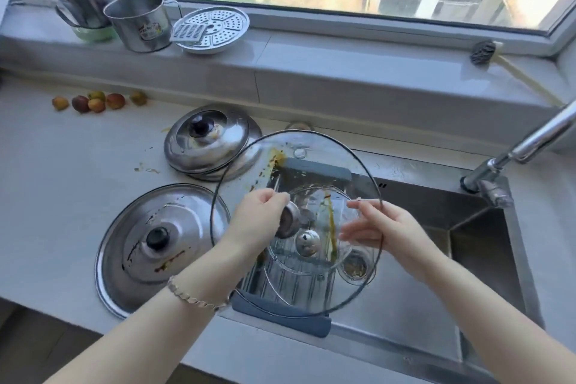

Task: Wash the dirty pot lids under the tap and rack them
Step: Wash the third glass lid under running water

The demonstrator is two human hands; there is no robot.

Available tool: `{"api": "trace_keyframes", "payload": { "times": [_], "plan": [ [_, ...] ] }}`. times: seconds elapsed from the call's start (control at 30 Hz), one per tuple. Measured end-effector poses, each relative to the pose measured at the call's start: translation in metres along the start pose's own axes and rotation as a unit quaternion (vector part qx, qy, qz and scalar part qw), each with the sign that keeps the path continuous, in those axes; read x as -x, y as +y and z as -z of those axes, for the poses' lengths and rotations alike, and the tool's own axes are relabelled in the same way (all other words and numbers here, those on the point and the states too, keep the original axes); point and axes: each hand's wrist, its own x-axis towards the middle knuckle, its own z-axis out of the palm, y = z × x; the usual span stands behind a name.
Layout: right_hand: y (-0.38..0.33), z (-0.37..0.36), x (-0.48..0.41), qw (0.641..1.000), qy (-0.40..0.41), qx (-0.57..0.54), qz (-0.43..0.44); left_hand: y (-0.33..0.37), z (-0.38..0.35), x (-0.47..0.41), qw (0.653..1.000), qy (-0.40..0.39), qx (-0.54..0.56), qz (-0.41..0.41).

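Observation:
A large glass lid (311,150) smeared with yellow-brown sauce hangs above the sink's left side. My left hand (258,221) grips its metal knob. My right hand (383,231) touches the lid's right rim with fingers spread, partly behind the glass. Below it, a smaller glass lid (307,262) with a steel knob lies in the drying rack (280,315) set across the sink. Two dirty steel lids rest on the counter: a near steel lid (152,246) streaked with dark sauce, and a far steel lid (208,140) stacked on another. The tap (530,140) reaches in from the right.
The steel sink (436,290) has a drain strainer with scraps. On the window ledge stand two steel mugs (137,22) and a steamer plate (215,28) with a grater. Several small fruits (96,101) lie at the counter's back left.

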Motion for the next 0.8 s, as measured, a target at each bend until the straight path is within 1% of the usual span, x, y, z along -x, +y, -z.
{"api": "trace_keyframes", "payload": {
  "times": [0.03, 0.1, 0.2, 0.27, 0.37, 0.4, 0.43, 0.47, 0.5, 0.53, 0.57, 0.6, 0.63, 0.67, 0.7, 0.73, 0.77, 0.8],
  "plan": [
    [-0.005, 0.013, 0.010, 0.999, 0.007, -0.037, 0.001, 0.009, -0.015, 0.002, 0.999, -0.031, -0.004, -0.008],
    [-0.016, 0.037, 0.029, 0.997, 0.051, -0.064, 0.011, 0.023, -0.044, 0.005, 0.996, -0.087, -0.027, -0.020],
    [-0.027, 0.074, 0.054, 0.989, 0.138, -0.042, 0.028, 0.040, -0.088, 0.010, 0.988, -0.131, -0.071, -0.028],
    [-0.027, 0.095, 0.069, 0.982, 0.182, -0.030, 0.031, 0.046, -0.116, 0.019, 0.982, -0.155, -0.099, -0.047],
    [-0.023, 0.121, 0.091, 0.974, 0.221, -0.019, 0.037, 0.042, -0.154, 0.045, 0.958, -0.218, -0.159, -0.097],
    [-0.021, 0.128, 0.097, 0.973, 0.228, -0.003, 0.039, 0.037, -0.165, 0.053, 0.951, -0.233, -0.175, -0.105],
    [-0.019, 0.133, 0.102, 0.972, 0.232, 0.016, 0.042, 0.032, -0.175, 0.057, 0.950, -0.245, -0.168, -0.094],
    [-0.017, 0.138, 0.105, 0.971, 0.234, 0.032, 0.046, 0.028, -0.183, 0.058, 0.957, -0.260, -0.118, -0.049],
    [-0.014, 0.144, 0.108, 0.969, 0.236, 0.044, 0.048, 0.030, -0.191, 0.056, 0.959, -0.280, -0.025, 0.032],
    [-0.011, 0.147, 0.109, 0.969, 0.235, 0.058, 0.048, 0.033, -0.195, 0.052, 0.945, -0.293, 0.076, 0.127],
    [-0.010, 0.149, 0.108, 0.969, 0.232, 0.073, 0.045, 0.035, -0.196, 0.046, 0.919, -0.296, 0.153, 0.213],
    [-0.008, 0.153, 0.109, 0.969, 0.229, 0.085, 0.040, 0.034, -0.199, 0.041, 0.907, -0.283, 0.180, 0.254],
    [-0.006, 0.158, 0.109, 0.969, 0.226, 0.093, 0.034, 0.031, -0.204, 0.036, 0.915, -0.264, 0.167, 0.255],
    [-0.005, 0.162, 0.108, 0.969, 0.224, 0.097, 0.027, 0.025, -0.209, 0.034, 0.935, -0.247, 0.126, 0.220],
    [-0.004, 0.165, 0.106, 0.969, 0.224, 0.099, 0.021, 0.020, -0.212, 0.036, 0.957, -0.230, 0.063, 0.165],
    [-0.004, 0.169, 0.104, 0.968, 0.227, 0.100, 0.017, 0.019, -0.213, 0.044, 0.971, -0.218, 0.000, 0.095],
    [-0.003, 0.171, 0.101, 0.968, 0.231, 0.100, 0.013, 0.018, -0.213, 0.053, 0.975, -0.213, -0.058, 0.023],
    [-0.002, 0.174, 0.097, 0.968, 0.234, 0.093, 0.008, 0.017, -0.214, 0.065, 0.969, -0.224, -0.103, -0.031]
  ]
}}
